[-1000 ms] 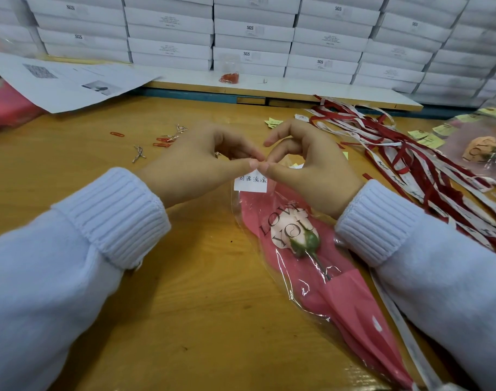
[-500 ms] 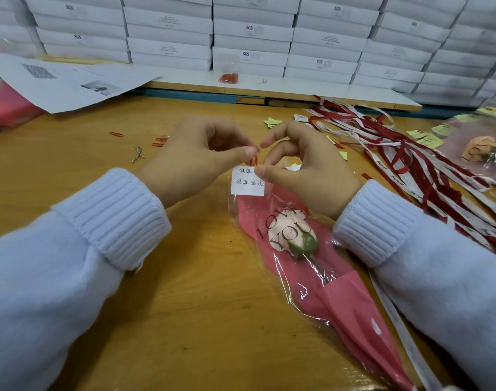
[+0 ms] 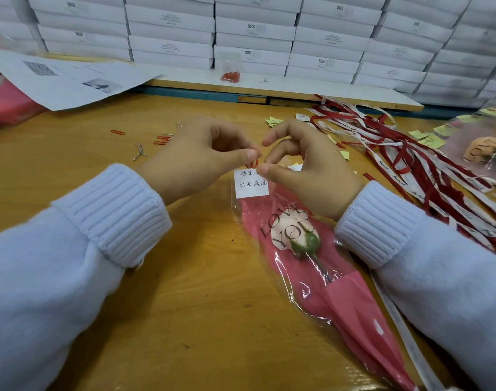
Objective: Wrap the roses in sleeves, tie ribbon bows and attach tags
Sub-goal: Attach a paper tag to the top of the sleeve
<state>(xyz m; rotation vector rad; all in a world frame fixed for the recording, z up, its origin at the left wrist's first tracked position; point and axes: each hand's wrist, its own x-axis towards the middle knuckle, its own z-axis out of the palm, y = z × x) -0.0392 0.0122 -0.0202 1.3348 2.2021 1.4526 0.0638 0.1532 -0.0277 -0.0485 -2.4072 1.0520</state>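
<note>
Indoors at a wooden table (image 3: 184, 306), a person in a white knitted jumper fastens a handwritten tag to a wrapped rose. Far out to the left of the left hand, a printed sheet (image 3: 71, 77) lies across the table's far side. Between it and that hand, a few loose clips (image 3: 162, 140) and bent wire ties (image 3: 139, 152) are scattered. The left hand (image 3: 201, 156) pinches a red paper clip (image 3: 253, 164) between thumb and forefinger, the other fingers curled in. The clip sits at the top edge of the tag (image 3: 251, 183), a small white slip with dark handwriting, right between the two hands, whose fingertips almost meet. The tag lies on the open mouth of the sleeve (image 3: 354, 320), a clear wrapper lined in pink and printed "LOVE YOU". The sleeve stretches from under the hands down toward the person's right elbow. Inside it the rose (image 3: 294, 235), pale with a green base and stem, lies just left of the right wrist. The right hand (image 3: 311, 170) grips the tag's top right corner under its thumb, fingers curled and forefinger raised. Beyond both hands, a jar (image 3: 230, 71) of red clips stands before stacked white boxes (image 3: 255, 29). To the right of the right hand, red and white ribbons (image 3: 410, 165) sprawl in a tangle. Yellow slips (image 3: 427, 136) and a second wrapped rose (image 3: 481, 150) lie farther right.
</note>
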